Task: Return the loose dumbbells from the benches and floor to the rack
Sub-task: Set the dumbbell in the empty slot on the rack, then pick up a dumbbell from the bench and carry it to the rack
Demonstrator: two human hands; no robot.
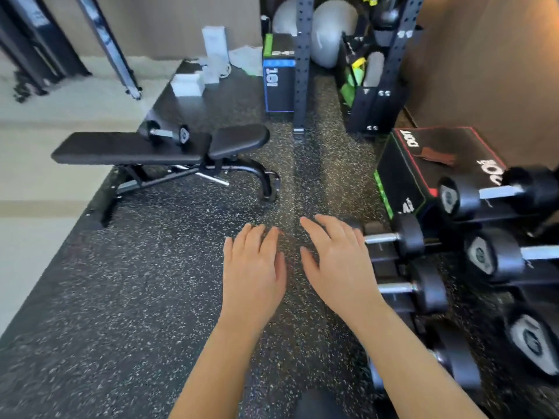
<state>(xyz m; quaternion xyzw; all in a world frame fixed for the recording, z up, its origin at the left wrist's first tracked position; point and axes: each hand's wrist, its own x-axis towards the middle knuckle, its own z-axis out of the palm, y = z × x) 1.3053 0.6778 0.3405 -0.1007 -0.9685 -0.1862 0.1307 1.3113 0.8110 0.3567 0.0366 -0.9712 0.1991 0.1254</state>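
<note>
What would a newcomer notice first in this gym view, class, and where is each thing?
The left hand and right hand hover open and empty over the speckled floor in the centre foreground. Farther back on the left, a lone dumbbell lies on the black bench. Along the right edge, the rack holds rows of racked dumbbells.

The floor [145, 285] is looking like grainy, speckled matt rubber. The bench [130, 149] is showing smooth matt black padding over glossy metal legs. The dumbbell [167, 135] lying on it is gleaming at its bare metal handle, its heads dull black.
</note>
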